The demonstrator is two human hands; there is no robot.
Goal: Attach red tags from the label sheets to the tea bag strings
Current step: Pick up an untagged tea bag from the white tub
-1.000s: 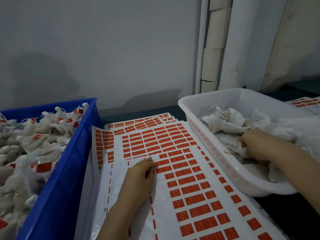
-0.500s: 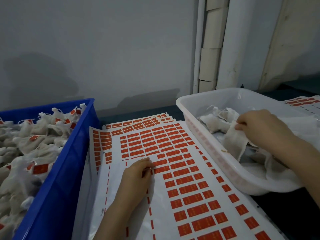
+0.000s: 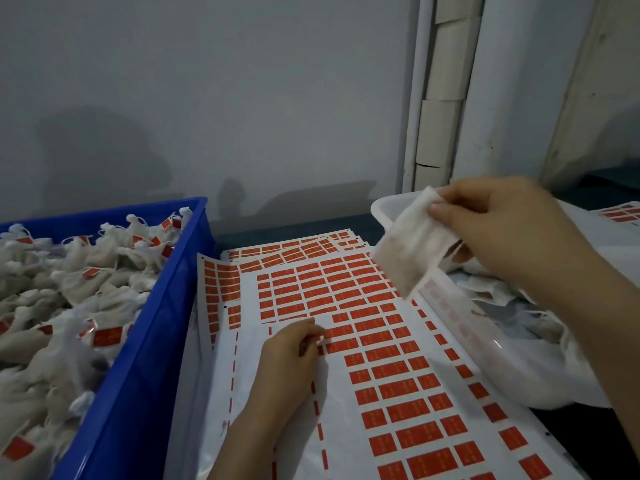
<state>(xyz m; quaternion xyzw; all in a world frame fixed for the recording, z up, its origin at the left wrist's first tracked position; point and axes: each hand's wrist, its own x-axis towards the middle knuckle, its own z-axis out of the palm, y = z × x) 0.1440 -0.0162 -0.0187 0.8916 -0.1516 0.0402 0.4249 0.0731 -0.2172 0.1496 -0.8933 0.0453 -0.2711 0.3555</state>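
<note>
**Layout, largest first.** A blue crate [image 3: 145,341] fills the left side. It holds tagged tea bags [image 3: 86,282], each with a red label already on it. A white tray [image 3: 446,299] stands on the right with untagged bags [image 3: 491,289] heaped in it (the supply, I judge). Between the two lie the label sheets [image 3: 388,379], several of them overlapped. The near left part of the top sheet is bare of labels.

**Step in hand, as I read it.** One bag is out of the supply and held, and a tag is being sought on the sheet. Nothing is joined yet.

**Hands.** My right hand [image 3: 502,233] is raised above the tray's far left corner. Its grip is closed on the upper edge of a single tea bag [image 3: 412,254], thumb in front and fingers behind. The bag hangs down and to the left of the grip, tilted, with its lower corner over the tray rim and the sheet's right margin.

My left hand [image 3: 287,355] rests on the top sheet, fingertips bent down at the left end of a row of red tags [image 3: 377,337]. I cannot tell whether that grip has a tag pinched or merely presses the paper.

**String.** The string is not visible to me (it may lie behind the fingers).

**Next move, in my judgement.**
- Find the string and free its end.
- Lift one tag clear of the backing.
- Bring bag and tag together over the sheet and fold the tag around the string.

At present the bag and the left hand are well apart.
</note>
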